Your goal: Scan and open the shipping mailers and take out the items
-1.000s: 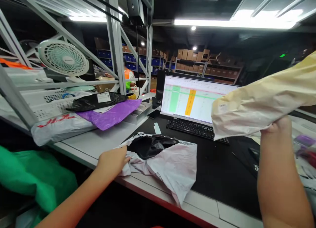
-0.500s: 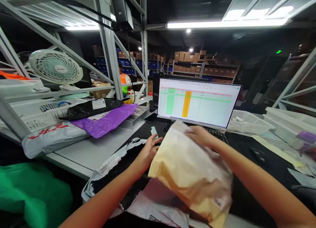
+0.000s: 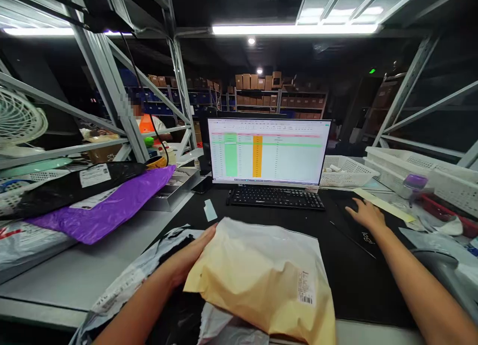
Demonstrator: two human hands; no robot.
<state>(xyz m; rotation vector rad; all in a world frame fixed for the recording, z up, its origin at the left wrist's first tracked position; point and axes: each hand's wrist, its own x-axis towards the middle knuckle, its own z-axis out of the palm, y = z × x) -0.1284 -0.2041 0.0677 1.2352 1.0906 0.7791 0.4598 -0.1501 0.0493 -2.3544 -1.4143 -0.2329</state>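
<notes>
A pale white-and-yellow plastic parcel bag (image 3: pixel 257 275) lies in front of me, with a small barcode label (image 3: pixel 306 288) on its lower right. My left hand (image 3: pixel 192 255) is closed on the bag's left edge, its fingertips partly hidden behind it. Beneath the parcel bag, a torn-open white mailing bag (image 3: pixel 123 285) shows its black inside. My right hand (image 3: pixel 368 216) rests on the black mat to the right, curved over the spot where a dark computer mouse lay earlier; the mouse itself is hidden under it.
A keyboard (image 3: pixel 276 197) and a monitor (image 3: pixel 269 153) with a spreadsheet stand ahead. Purple (image 3: pixel 108 203) and black (image 3: pixel 63 188) parcels are piled left. White baskets (image 3: pixel 347 171) and a grey device (image 3: pixel 444 270) are on the right. A person in an orange vest (image 3: pixel 147 123) is behind the rack.
The parcel bag has come down flatter, its label now facing me. My right hand has let go of it and moved right to the mouse's place. The view has turned right.
</notes>
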